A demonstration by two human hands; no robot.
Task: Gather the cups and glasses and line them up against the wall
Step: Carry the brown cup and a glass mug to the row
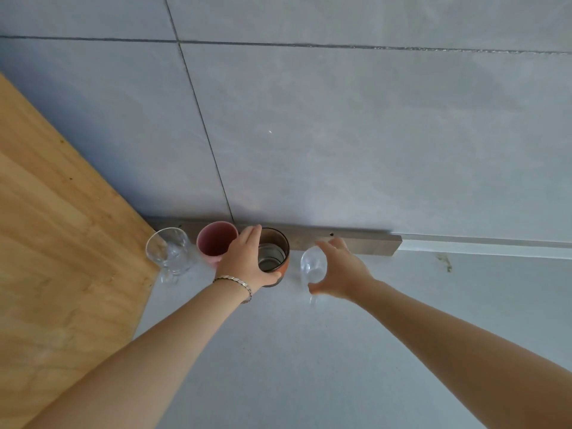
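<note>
A row stands at the foot of the grey tiled wall. At its left is a clear glass mug, then a pink cup. My left hand, with a bracelet at the wrist, grips a brown cup with a metal inside, fingers over its rim. To the right, my right hand holds a small clear stemmed glass by its bowl, a little in front of the wall.
A grey wooden strip runs along the base of the wall behind the cups. A light wooden panel fills the left side. The pale grey counter stretches toward me under my forearms.
</note>
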